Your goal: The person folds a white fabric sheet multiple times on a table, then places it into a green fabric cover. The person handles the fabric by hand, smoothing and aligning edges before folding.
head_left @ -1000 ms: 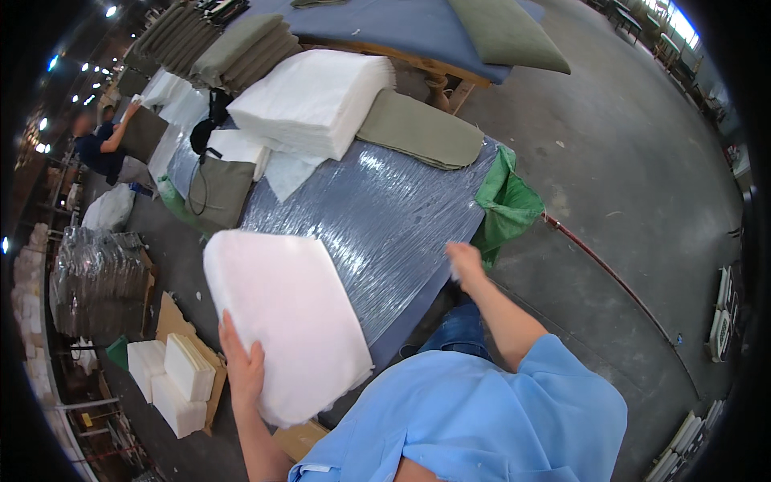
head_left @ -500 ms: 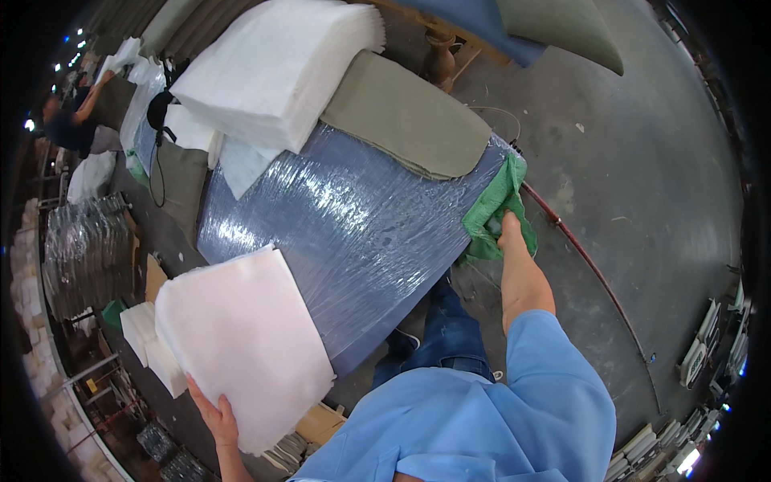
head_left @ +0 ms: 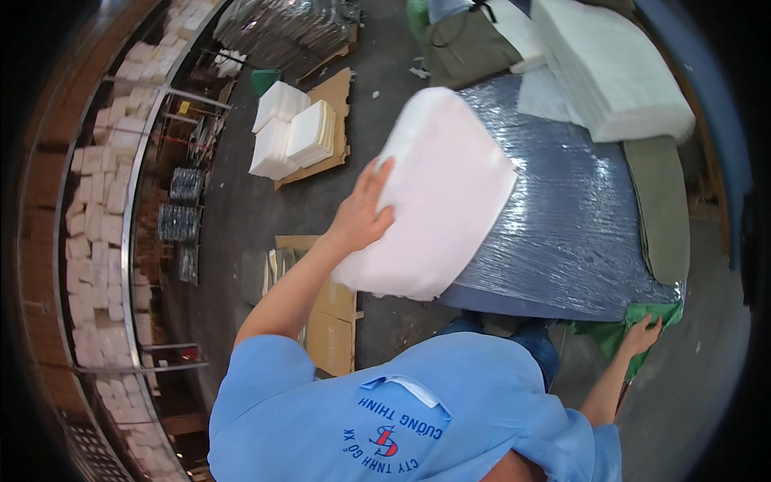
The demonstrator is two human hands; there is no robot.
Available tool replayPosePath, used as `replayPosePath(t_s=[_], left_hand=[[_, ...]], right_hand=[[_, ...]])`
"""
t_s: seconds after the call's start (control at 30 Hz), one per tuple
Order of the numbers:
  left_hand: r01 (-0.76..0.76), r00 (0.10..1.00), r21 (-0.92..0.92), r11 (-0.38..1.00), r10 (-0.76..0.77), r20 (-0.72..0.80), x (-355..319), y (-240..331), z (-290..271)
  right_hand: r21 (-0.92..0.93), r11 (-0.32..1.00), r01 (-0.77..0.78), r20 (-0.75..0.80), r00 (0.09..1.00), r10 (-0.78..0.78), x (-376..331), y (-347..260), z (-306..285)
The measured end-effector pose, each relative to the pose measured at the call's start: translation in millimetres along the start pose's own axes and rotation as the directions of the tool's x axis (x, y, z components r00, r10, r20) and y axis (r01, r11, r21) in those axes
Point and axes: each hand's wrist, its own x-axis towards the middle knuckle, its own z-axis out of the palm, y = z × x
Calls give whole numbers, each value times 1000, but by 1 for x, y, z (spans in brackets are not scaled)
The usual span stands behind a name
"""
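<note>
A pale pinkish-white pad, or a small stack of them, (head_left: 438,193) lies over the left part of a film-wrapped blue tabletop (head_left: 554,209). My left hand (head_left: 365,205) rests on the pad's left edge with its fingers outstretched and thumb apart. At the table's near right corner, my right hand (head_left: 642,333) grips a crumpled green woven sack (head_left: 614,333); the fingertips show on it. A thick stack of white padding sheets (head_left: 618,68) stands at the far right. Beside it lies an olive-green fabric piece (head_left: 662,209) with a rounded end.
Left of the table, white foam blocks (head_left: 293,132) sit on a cardboard sheet (head_left: 333,96). Flat cardboard (head_left: 333,321) lies near my left arm. Farther left stands racking (head_left: 128,241) with white bundles. A film-wrapped pile (head_left: 281,32) and an olive cloth (head_left: 470,48) are at the back.
My view has swung left. My left hand has shifted farther up the pale pad's left edge, and the pad now looks more bent. My right hand stays at the green sack.
</note>
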Motion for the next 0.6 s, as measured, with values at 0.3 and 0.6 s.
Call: replayPosePath(t_s=[0.3,0.6], left_hand=[[222,957,-968,117,162,239,-32,-56,-1],[183,949,-941,-283,300,94,-66,-43,38]], right_hand=[[814,517,265,169,744,-647,-269,-265,-17],[889,297,349,96,492,-865,-434,-388,-38]])
